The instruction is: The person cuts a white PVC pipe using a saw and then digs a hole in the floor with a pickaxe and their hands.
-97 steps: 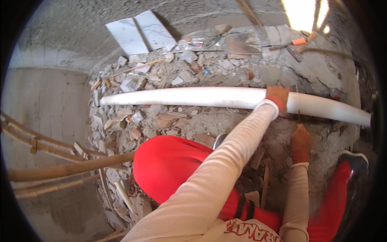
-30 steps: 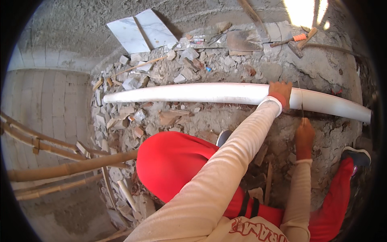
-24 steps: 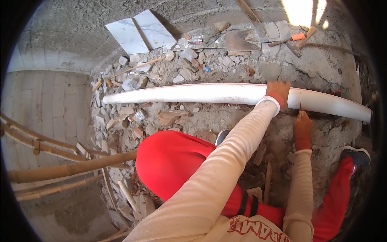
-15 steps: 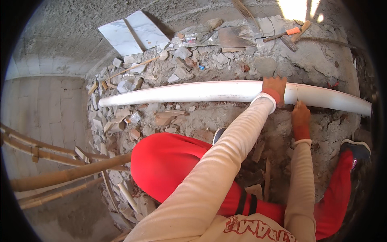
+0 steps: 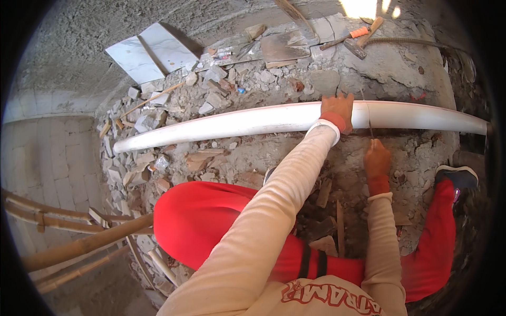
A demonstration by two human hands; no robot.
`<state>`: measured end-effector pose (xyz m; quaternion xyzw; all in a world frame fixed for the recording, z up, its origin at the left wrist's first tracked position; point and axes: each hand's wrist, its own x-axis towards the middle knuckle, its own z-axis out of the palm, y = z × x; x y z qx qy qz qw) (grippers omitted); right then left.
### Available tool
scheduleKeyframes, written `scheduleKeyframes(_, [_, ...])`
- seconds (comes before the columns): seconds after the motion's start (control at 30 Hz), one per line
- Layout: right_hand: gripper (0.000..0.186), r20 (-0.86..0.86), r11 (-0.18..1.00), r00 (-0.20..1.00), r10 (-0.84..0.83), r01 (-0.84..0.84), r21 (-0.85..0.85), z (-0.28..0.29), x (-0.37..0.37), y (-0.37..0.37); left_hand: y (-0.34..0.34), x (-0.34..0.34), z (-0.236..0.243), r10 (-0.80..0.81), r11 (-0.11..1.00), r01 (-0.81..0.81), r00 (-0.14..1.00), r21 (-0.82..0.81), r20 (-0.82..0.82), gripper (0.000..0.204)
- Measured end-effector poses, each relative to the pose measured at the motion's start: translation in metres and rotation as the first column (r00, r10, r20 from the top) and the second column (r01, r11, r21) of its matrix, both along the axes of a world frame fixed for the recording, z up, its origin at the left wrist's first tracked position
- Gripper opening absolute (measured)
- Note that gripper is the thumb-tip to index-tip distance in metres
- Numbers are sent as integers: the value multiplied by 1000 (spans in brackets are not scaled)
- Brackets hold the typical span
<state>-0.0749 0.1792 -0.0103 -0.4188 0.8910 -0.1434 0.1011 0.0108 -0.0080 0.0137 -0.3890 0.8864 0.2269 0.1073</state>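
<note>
A long white plastic pipe (image 5: pixel 237 122) lies crosswise over the rubble in front of me. My left hand (image 5: pixel 338 109) is closed over its top, right of the pipe's middle, with the fingers on the far side. Just right of it, a thin saw blade (image 5: pixel 370 126) crosses the pipe, its far tip showing beyond the far edge. My right hand (image 5: pixel 377 158) grips the near end of that blade, on the near side of the pipe and apart from it. A fine dark line on the pipe runs along the blade; how deep it goes is unclear.
Beyond the pipe lie a hammer (image 5: pixel 356 48), a tool with an orange grip (image 5: pixel 360 32) and a flat metal blade (image 5: pixel 285 47). Marble-look tiles (image 5: pixel 153 52) lean at the far left. Broken bricks (image 5: pixel 150 121) cover the ground; bamboo poles (image 5: pixel 89 243) stick in from the left.
My right hand has drawn back toward me from the pipe, baring more of the blade. The left hand keeps its grip. The whole view has shifted, so the scene sits further left.
</note>
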Motion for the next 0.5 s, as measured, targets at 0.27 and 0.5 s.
scheduleKeyframes(0.27, [24, 68, 998, 998, -12, 16, -55, 7, -4, 8, 0, -1, 1, -21, 999, 21, 1000, -36, -5, 79])
scheduleKeyframes(0.5, [24, -4, 997, 999, -40, 40, -66, -9, -19, -48, 7, -6, 4, -28, 998, 27, 999, -62, -27, 80])
